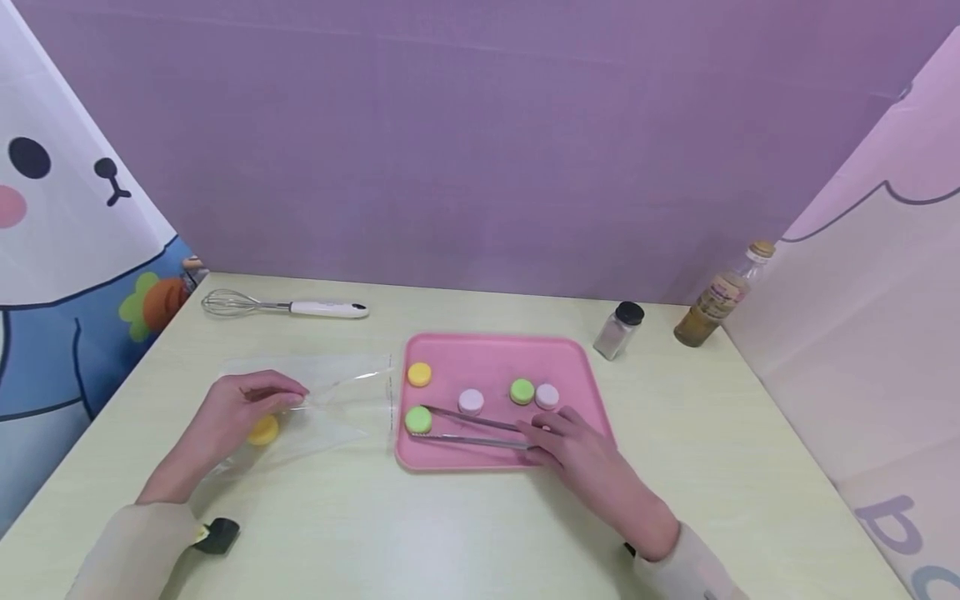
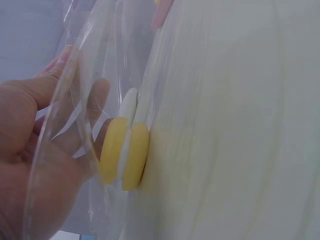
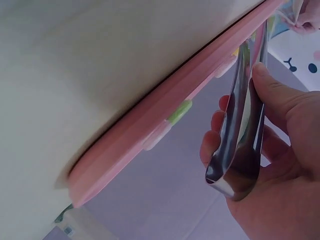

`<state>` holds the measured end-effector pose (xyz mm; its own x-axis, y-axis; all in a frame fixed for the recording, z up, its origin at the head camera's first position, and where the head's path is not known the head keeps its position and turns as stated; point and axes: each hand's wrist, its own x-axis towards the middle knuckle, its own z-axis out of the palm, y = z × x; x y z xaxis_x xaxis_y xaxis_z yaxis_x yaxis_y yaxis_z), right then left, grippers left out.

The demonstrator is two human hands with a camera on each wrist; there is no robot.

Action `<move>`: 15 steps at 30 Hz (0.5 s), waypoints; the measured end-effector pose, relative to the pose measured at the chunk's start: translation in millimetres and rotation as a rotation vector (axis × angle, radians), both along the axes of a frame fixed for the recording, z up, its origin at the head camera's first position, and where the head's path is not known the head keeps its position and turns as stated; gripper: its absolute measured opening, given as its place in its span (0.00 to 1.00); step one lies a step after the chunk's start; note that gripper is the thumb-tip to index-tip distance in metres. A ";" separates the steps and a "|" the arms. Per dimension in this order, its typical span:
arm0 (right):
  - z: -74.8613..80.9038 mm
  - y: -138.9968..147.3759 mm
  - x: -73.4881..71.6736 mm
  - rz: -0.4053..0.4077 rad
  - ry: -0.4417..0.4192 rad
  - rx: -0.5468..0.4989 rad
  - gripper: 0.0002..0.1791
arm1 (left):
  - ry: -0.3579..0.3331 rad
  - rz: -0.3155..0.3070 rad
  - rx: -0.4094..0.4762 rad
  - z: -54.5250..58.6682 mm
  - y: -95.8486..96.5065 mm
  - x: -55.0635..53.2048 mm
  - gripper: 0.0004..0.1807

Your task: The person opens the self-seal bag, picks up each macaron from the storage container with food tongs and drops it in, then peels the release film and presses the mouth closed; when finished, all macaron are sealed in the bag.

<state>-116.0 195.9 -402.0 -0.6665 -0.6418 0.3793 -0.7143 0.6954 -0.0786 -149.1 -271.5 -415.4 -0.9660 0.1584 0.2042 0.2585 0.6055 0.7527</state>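
My left hand [image 1: 240, 408] pinches the edge of a clear plastic bag [image 1: 348, 400] between thumb and fingers. Through the film, in the left wrist view, show a yellow macaron [image 2: 125, 155] and a whitish round piece [image 2: 129, 103] behind it. My right hand [image 1: 581, 454] grips metal tongs [image 1: 480, 440], thumb on one arm and fingers on the other. Their tips stand on either side of a green macaron [image 1: 417, 419] at the left end of a pink tray [image 1: 525, 354]; whether both tips touch it I cannot tell.
On the tray also lie a yellow macaron [image 1: 419, 374], a second green macaron [image 1: 522, 391] and two lilac macarons [image 1: 471, 402]. A whisk [image 1: 300, 308] lies at the back left. A black-capped jar [image 1: 618, 330] and a corked bottle [image 1: 720, 300] stand at the back right.
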 end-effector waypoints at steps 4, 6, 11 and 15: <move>0.6 -4.4 -1.8 0.005 -0.019 -0.009 0.20 | 0.003 -0.003 -0.003 -1.3 -0.1 -0.5 0.07; 0.6 -5.7 -2.1 0.012 -0.022 -0.019 0.20 | 0.008 -0.006 -0.008 -1.8 -0.3 -0.7 0.07; 0.6 -7.8 -2.2 0.038 0.003 -0.024 0.20 | 0.010 -0.003 -0.013 -1.5 -0.5 -0.2 0.08; 0.5 -8.4 -2.4 0.044 0.023 0.008 0.21 | 0.006 -0.002 -0.010 0.0 -0.6 0.3 0.07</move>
